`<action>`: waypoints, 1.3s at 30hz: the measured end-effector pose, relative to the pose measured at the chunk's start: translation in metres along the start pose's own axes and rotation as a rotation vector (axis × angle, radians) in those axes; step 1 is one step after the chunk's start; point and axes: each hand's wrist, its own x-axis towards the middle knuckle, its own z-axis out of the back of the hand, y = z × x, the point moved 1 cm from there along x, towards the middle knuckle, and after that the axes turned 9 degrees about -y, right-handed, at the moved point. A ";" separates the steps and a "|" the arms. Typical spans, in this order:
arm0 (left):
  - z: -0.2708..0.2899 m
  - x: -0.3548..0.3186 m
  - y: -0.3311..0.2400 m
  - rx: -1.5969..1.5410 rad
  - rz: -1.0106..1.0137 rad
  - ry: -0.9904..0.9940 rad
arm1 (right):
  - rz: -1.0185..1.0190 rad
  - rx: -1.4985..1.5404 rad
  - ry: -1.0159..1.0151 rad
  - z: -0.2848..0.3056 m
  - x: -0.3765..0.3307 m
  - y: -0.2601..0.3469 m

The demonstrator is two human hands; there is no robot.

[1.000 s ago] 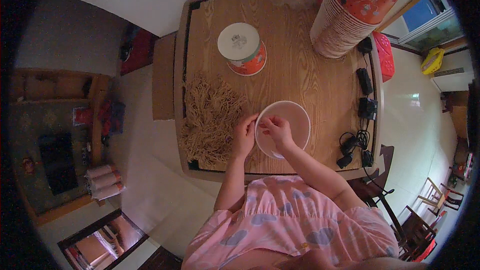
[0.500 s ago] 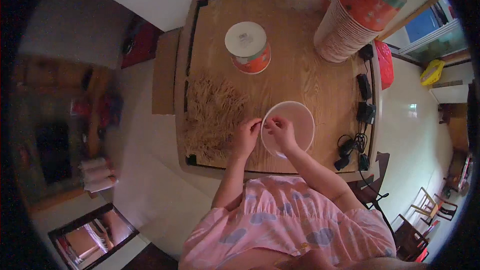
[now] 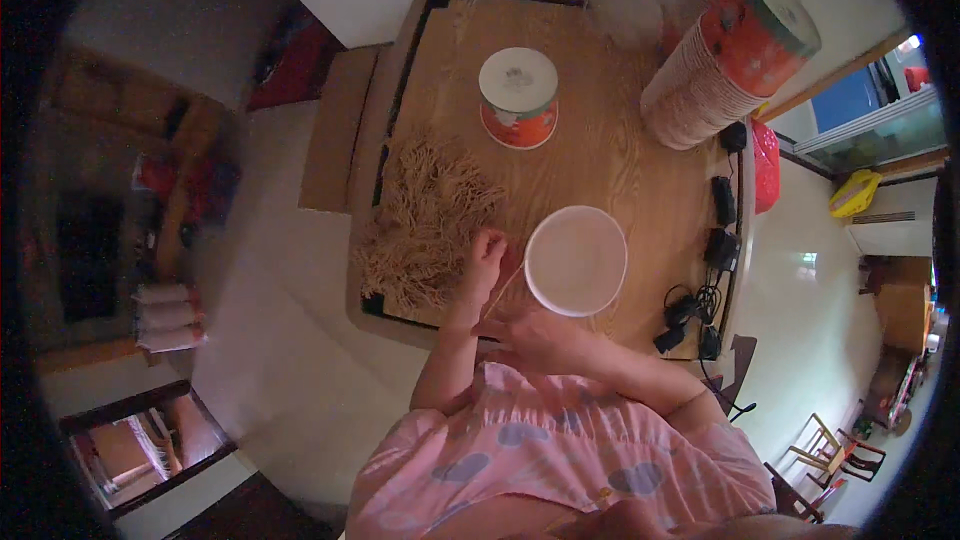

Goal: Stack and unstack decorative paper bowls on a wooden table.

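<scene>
A white paper bucket (image 3: pixel 578 262) stands on the wooden tabletop with its open mouth facing up. A thin tan string (image 3: pixel 506 286) slants from beside its left rim down toward the front edge. My left hand (image 3: pixel 485 250) is closed, left of the bucket and by the tan stringy pile (image 3: pixel 425 215); what its fingers hold, if anything, cannot be made out. Somewhat smeared, my right hand (image 3: pixel 535 333) is in front of the bucket, near my body, its fingers closed at the lower end of the string.
A red patterned bucket (image 3: pixel 520 100) stands upside down at the back. Nested buckets (image 3: pixel 720 70) lean in a tall stack at the back right. Black adapters and cables (image 3: pixel 705 305) line the right edge. A cardboard piece (image 3: pixel 340 130) is beyond the left edge.
My right hand has left the bucket's inside and moved toward my body. My left hand has shifted slightly away from the rim. The string now shows between the rim and my right hand.
</scene>
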 end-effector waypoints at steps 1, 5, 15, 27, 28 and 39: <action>-0.004 0.002 -0.011 -0.040 0.292 0.078 | -0.008 -0.013 -0.002 -0.010 -0.001 -0.022; 0.003 0.002 -0.009 -0.181 0.561 0.142 | -0.425 -0.013 -0.179 0.057 0.044 -0.054; -0.054 0.006 0.042 -0.359 0.416 0.001 | -0.543 0.049 -0.205 0.051 0.025 -0.103; -0.067 -0.015 -0.014 0.046 0.123 0.182 | -0.725 0.595 -0.690 0.047 -0.006 -0.149; -0.069 -0.017 -0.008 0.008 0.102 0.159 | -0.730 0.648 -0.817 0.054 -0.007 -0.157; -0.058 -0.018 -0.020 0.159 -0.019 0.118 | -0.825 0.221 -0.312 0.067 0.019 -0.144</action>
